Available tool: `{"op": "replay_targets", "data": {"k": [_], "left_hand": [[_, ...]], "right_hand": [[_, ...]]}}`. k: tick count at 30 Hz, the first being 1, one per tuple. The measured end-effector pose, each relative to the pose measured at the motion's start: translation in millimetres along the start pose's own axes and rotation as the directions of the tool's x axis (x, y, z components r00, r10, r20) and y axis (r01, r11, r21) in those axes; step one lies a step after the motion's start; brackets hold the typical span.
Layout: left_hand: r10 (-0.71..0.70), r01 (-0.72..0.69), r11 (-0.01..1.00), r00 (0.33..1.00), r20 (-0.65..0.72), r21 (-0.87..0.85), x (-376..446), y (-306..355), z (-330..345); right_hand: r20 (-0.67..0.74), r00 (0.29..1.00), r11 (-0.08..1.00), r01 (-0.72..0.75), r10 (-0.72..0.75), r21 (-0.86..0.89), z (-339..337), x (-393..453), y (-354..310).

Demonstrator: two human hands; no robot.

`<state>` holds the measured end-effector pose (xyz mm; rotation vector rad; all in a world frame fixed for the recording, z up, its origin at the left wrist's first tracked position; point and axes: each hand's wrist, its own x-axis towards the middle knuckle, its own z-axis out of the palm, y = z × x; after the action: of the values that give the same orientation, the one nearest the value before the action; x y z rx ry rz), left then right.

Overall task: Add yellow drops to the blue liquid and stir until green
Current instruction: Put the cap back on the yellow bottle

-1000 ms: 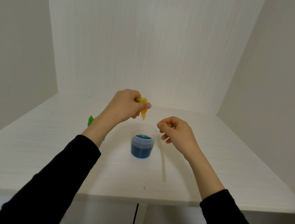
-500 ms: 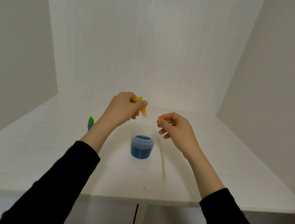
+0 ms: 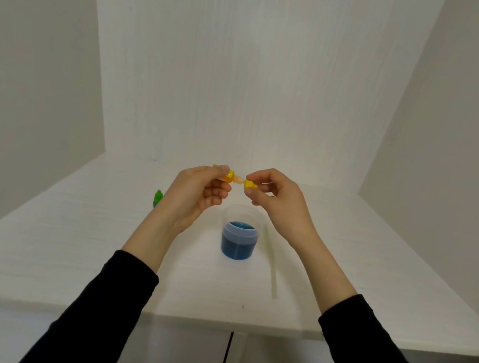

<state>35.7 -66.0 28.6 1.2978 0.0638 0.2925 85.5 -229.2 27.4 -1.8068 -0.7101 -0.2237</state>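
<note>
— Fingers first: what are they doing?

— Left hand (image 3: 197,193) has its fingers curled round the yellow dropper bottle (image 3: 226,175), thumb and forefinger pinching it near the neck. Right hand (image 3: 276,199) pinches the small yellow cap (image 3: 249,185) between thumb and fingertips.

— What changed from a second ago?

— Then the bottle pointed tip-down over the cup and the right hand sat lower, off to the side. Now the bottle lies roughly level, pale nozzle aimed right, and the cap has come up to meet it, just beside the nozzle tip. Whether they touch, I cannot tell.

— And the liquid?

— Blue liquid (image 3: 238,243) fills the lower part of the clear cup (image 3: 243,214), which stands on the white table (image 3: 60,245) below and between the hands. It looks as blue as before. A pale stir stick (image 3: 272,267) lies just right of the cup. A small green bottle (image 3: 158,197) shows behind the left wrist.
</note>
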Motion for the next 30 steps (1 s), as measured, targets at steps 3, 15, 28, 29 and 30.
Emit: {"op": "replay_targets", "data": {"k": [3,15,28,29,30], "left_hand": [[-0.009,0.009,1.0,1.0,0.007,-0.013,-3.1,0.5,-1.1],[-0.136,0.144,0.97,0.989,0.052,-0.194,-11.2,7.6,-5.1],[0.099,-0.112,0.968,0.993,0.069,0.227,-18.7,-1.3,-5.6],[0.101,-0.108,0.97,0.994,0.047,0.216,-18.9,-2.8,-5.4],[0.1,-0.104,0.973,0.995,0.027,0.208,-18.8,-3.8,-5.9]], "right_hand": [[0.003,1.0,1.0,0.023,-0.023,0.0,3.5,1.9,-3.8],[0.054,0.996,0.994,0.073,-0.069,-0.077,7.9,8.8,-15.1],[0.033,0.999,0.995,-0.042,0.039,0.093,13.1,11.6,-26.5],[0.057,0.997,0.991,-0.052,0.045,0.124,12.4,11.0,-26.9],[0.087,0.995,0.986,-0.063,0.05,0.156,10.9,10.6,-26.6]]}}
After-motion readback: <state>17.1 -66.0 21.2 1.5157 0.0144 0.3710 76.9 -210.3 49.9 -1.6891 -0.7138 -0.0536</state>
